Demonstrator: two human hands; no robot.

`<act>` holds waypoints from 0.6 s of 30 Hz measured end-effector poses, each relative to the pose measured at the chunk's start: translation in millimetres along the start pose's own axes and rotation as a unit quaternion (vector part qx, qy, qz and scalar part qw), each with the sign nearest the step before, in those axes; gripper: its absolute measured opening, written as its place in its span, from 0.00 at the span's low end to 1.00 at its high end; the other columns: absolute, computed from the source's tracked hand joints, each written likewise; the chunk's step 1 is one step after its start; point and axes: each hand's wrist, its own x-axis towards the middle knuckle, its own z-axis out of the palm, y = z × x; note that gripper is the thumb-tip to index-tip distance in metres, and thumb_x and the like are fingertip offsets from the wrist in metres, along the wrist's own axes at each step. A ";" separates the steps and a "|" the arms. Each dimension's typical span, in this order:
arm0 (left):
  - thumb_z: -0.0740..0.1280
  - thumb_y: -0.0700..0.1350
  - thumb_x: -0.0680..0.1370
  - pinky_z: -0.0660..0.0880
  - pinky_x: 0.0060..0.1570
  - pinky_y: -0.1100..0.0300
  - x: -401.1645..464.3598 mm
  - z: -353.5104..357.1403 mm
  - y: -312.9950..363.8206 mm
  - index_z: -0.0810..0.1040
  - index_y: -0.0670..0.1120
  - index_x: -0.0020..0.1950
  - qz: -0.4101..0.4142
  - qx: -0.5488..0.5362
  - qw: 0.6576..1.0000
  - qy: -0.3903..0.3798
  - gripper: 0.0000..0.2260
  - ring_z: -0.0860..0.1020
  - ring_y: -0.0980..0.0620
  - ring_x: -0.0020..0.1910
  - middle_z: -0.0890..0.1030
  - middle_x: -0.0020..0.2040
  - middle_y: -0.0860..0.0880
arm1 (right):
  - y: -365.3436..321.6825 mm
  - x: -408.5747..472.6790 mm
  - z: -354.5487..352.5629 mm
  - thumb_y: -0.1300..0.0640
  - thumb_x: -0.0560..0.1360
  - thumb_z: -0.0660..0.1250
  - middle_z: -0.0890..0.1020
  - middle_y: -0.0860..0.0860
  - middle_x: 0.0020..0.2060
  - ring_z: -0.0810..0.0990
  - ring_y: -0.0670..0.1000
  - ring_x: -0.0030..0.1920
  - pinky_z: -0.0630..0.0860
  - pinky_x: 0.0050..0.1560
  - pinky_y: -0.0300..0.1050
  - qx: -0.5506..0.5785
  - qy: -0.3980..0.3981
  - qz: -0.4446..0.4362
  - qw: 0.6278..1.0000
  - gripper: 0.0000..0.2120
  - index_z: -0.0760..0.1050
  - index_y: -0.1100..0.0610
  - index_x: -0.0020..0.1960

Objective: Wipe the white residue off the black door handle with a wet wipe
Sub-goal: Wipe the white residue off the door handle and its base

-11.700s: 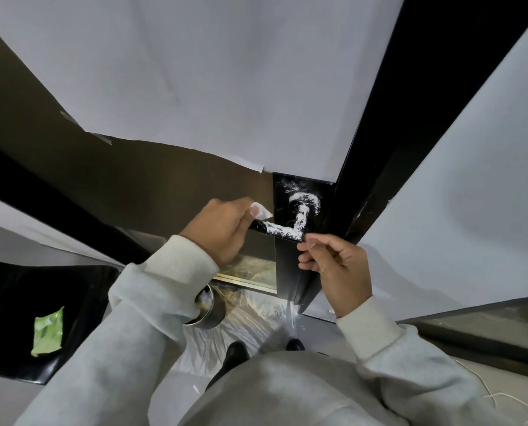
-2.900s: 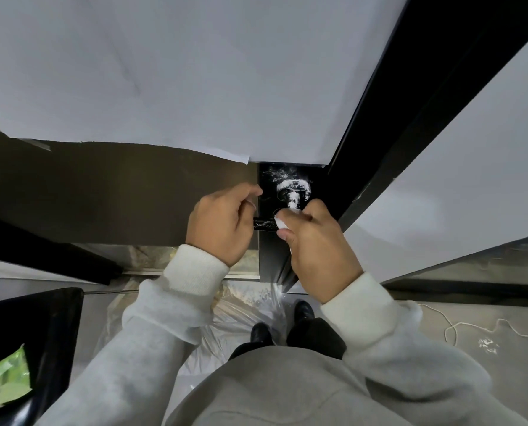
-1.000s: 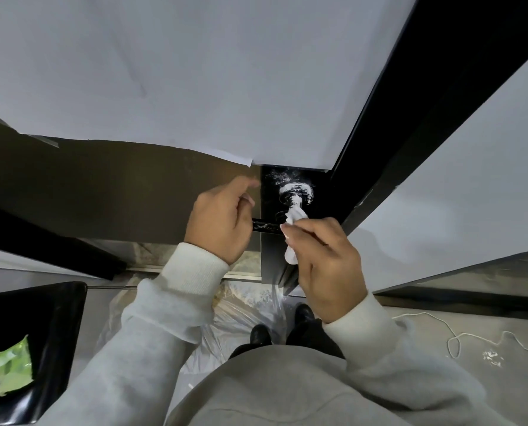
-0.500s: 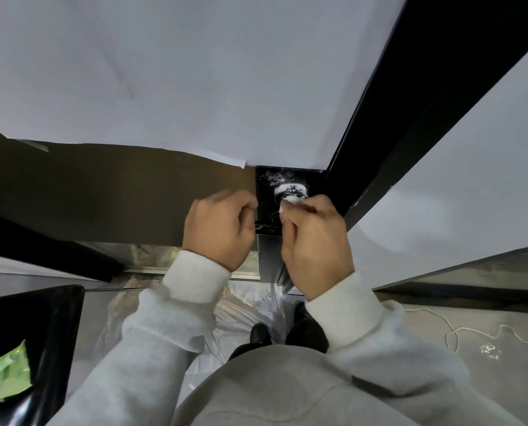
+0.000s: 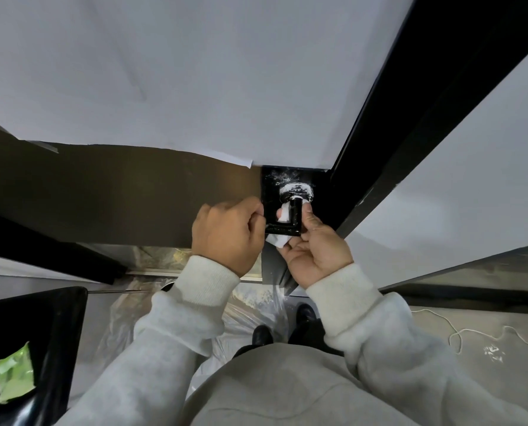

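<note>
The black door handle (image 5: pixel 293 219) sticks out from a black plate (image 5: pixel 269 189) on the door edge. Its lever and neck now look black and shiny. White residue (image 5: pixel 296 189) still coats the round base and speckles the plate above it. My left hand (image 5: pixel 227 233) grips the free end of the lever. My right hand (image 5: pixel 315 250) holds the white wet wipe (image 5: pixel 279 239) wrapped around the neck from below, with a fingertip and a bit of wipe showing left of the neck.
White paper (image 5: pixel 195 72) covers the brown door (image 5: pixel 118 195) above the handle. A black door frame (image 5: pixel 425 103) runs up to the right. Clear plastic sheeting (image 5: pixel 250 305) lies on the floor by my shoes. A green packet (image 5: pixel 13 376) rests on a black surface at lower left. A white cord (image 5: pixel 472 332) lies at right.
My right hand has turned palm-up and dropped below the handle, wrapping the wipe around the neck. The neck, white a second ago, is now black. My left hand stays on the lever end.
</note>
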 end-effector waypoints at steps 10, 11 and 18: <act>0.61 0.44 0.74 0.65 0.36 0.59 -1.2 2.0 -0.7 0.78 0.50 0.38 -0.015 -0.014 1.000 0.003 0.08 0.73 0.49 0.29 0.77 0.29 0.53 | 8.3 -12.7 -6.0 0.67 0.70 0.77 0.87 0.47 0.35 0.86 0.43 0.38 0.79 0.41 0.32 -0.204 0.076 -0.281 0.935 0.09 0.85 0.55 0.44; 0.61 0.44 0.73 0.65 0.36 0.59 -0.8 2.0 -0.4 0.78 0.50 0.38 -0.015 -0.016 1.000 0.004 0.08 0.73 0.49 0.29 0.77 0.29 0.53 | 8.0 -10.3 -4.2 0.65 0.70 0.78 0.87 0.46 0.35 0.86 0.43 0.40 0.78 0.45 0.32 -0.228 0.082 -0.300 0.923 0.09 0.85 0.53 0.44; 0.61 0.44 0.73 0.67 0.36 0.58 -0.7 1.7 1.6 0.79 0.50 0.38 -0.016 -0.010 1.000 0.007 0.08 0.75 0.48 0.30 0.79 0.30 0.52 | 16.7 -22.6 -16.8 0.61 0.71 0.78 0.87 0.43 0.39 0.85 0.39 0.43 0.77 0.47 0.29 -0.322 0.080 -0.340 0.880 0.09 0.86 0.57 0.51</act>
